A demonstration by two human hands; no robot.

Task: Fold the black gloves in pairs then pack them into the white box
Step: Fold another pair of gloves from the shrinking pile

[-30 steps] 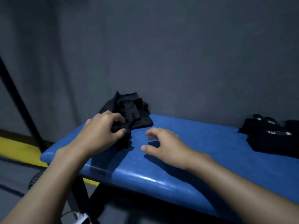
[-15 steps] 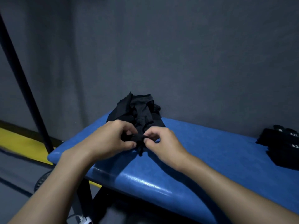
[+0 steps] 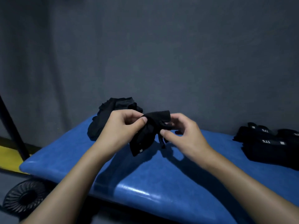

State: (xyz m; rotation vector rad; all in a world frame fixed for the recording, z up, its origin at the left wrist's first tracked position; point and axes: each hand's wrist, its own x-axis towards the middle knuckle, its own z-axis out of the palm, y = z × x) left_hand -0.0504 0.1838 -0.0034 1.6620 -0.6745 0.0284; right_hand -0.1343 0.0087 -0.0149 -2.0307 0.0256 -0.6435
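**Midway, untangling a glove (image 3: 149,131) over the bench (image 3: 145,183)**

Held up just above the bench's middle, clear of the blue pad, loose cloth fingers dangling toward it. One glove or two in the grip: impossible to tell, all black.

Judged as the straightening stage, ahead of any fold. Best done by drawing the cloth taut between left hand (image 3: 119,126) and right hand (image 3: 182,135), shaking the fingers out flat, then laying it on the bench's bare middle before fetching a mate. Worth matching cuffs and labels first, for a true pair. Worth keeping the grip light: soft knit, likely to bunch or twist.

Pinched at its upper left edge by the left hand, thumb against curled forefinger, other fingers tucked behind. Nipped on the other side by the right hand, thumb and fingertips closed on a strand of fabric, palm turned inward, wrist raised off the bench. Both forearms reaching in from the bench's near edge, converging over its middle.

At the bench's far left end: a pile (image 3: 106,117) of unsorted gloves. At its right end: a stack (image 3: 268,143) of folded pairs with white labels. Below its left end, on the floor: a fan (image 3: 24,196). No white box in view.
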